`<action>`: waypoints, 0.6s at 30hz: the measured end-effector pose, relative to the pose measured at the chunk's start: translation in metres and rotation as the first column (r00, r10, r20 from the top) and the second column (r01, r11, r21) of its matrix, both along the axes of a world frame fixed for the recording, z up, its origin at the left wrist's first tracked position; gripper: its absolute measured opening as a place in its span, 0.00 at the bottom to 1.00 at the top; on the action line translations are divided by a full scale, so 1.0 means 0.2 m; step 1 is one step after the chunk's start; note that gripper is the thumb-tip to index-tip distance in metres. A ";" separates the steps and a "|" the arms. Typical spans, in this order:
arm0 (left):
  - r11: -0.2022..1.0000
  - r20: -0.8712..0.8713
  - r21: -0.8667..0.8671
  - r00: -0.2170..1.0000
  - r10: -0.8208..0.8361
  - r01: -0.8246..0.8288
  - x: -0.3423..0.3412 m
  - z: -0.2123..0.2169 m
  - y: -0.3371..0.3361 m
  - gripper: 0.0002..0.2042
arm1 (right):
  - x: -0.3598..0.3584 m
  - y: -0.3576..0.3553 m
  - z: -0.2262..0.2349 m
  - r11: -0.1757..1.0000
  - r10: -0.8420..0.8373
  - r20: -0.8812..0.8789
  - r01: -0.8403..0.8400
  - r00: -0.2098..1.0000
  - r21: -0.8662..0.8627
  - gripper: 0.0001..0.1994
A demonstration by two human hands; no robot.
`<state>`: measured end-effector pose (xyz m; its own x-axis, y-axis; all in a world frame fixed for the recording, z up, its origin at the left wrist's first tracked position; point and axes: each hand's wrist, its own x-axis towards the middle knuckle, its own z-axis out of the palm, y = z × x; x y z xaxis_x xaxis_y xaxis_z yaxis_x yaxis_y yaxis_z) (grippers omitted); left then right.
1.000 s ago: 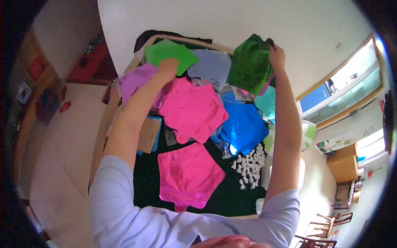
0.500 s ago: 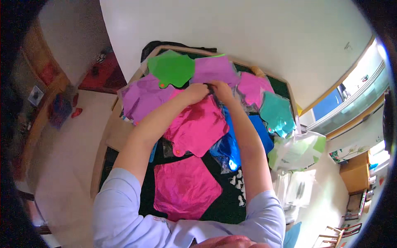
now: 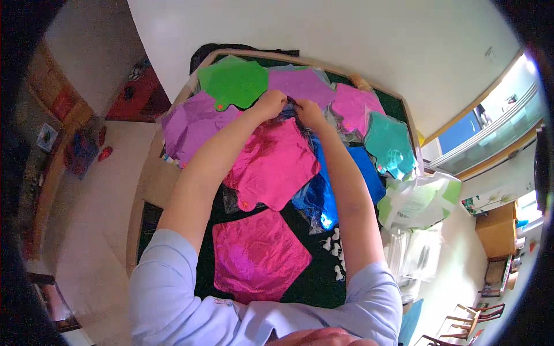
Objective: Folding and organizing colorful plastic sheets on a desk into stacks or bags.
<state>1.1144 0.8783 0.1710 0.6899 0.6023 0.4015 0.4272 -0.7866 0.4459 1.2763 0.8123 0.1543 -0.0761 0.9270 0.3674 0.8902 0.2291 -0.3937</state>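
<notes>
My left hand [image 3: 271,104] and my right hand [image 3: 309,113] meet at the far middle of the table, fingers closed in a pinch. Between them is something small and dark bluish, too small to make out. Just below them lies a bright pink foil piece [image 3: 278,164] with a rounded tab, which looks like a flat foil balloon. Nearer to me is a magenta foil piece [image 3: 259,254]. A green foil piece [image 3: 234,83] is left of my hands, and a purple one [image 3: 301,85] beyond them. Under my right forearm, a shiny blue foil piece [image 3: 365,173] shows partly.
The dark green table [image 3: 317,288] has a pale wooden rim. More foil pieces lie around: purple [image 3: 193,127], pink [image 3: 353,106] and teal [image 3: 389,144]. Several small white objects [image 3: 337,254] sit by my right forearm. A green-white plastic bag [image 3: 421,199] stands at the right edge.
My hands remain pinched close together. They have shifted slightly farther away and to the left, and more of the bluish thing shows between them. The view has tilted a little.
</notes>
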 end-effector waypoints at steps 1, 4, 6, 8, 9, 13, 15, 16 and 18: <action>1.000 -0.018 -0.021 1.000 0.009 -0.009 -0.01 -0.01 0.01 0.06 | -0.01 -0.01 0.01 0.999 -0.017 -0.031 0.015 0.999 -0.052 0.14; 0.998 0.150 -0.002 0.986 0.069 -0.069 -0.01 -0.02 -0.02 0.03 | -0.07 -0.03 0.04 0.995 -0.052 -0.107 0.042 0.993 -0.095 0.14; 0.993 0.132 -0.019 0.984 0.117 -0.115 -0.02 0.00 -0.05 0.04 | -0.11 -0.03 0.06 0.995 -0.066 -0.153 0.054 0.986 -0.083 0.13; 0.986 0.113 -0.035 0.980 0.164 -0.161 -0.02 0.02 -0.09 0.05 | -0.13 -0.01 0.07 0.986 -0.138 -0.090 0.128 0.986 -0.108 0.13; 0.940 0.014 0.213 0.963 0.270 -0.267 -0.01 0.03 -0.13 0.06 | -0.12 0.00 0.05 0.985 -0.145 -0.085 0.135 0.986 -0.109 0.13; 0.865 -0.311 0.457 0.875 0.372 -0.205 -0.01 0.03 -0.21 0.11 | -0.09 0.01 0.03 0.986 -0.131 -0.116 0.142 0.985 0.089 0.13; 0.828 -0.278 0.537 0.893 0.354 -0.161 -0.05 -0.03 -0.19 0.13 | -0.11 0.01 0.12 0.966 -0.196 -0.158 0.218 0.968 0.135 0.12; 0.780 -0.251 0.614 0.907 0.338 -0.121 -0.08 -0.08 -0.17 0.15 | -0.13 0.01 0.22 0.956 -0.238 -0.172 0.262 0.956 0.132 0.11; 0.857 -0.265 0.499 0.918 0.295 -0.132 -0.09 -0.14 -0.12 0.17 | -0.05 0.01 0.41 0.884 -0.252 -0.230 0.320 0.940 0.341 0.12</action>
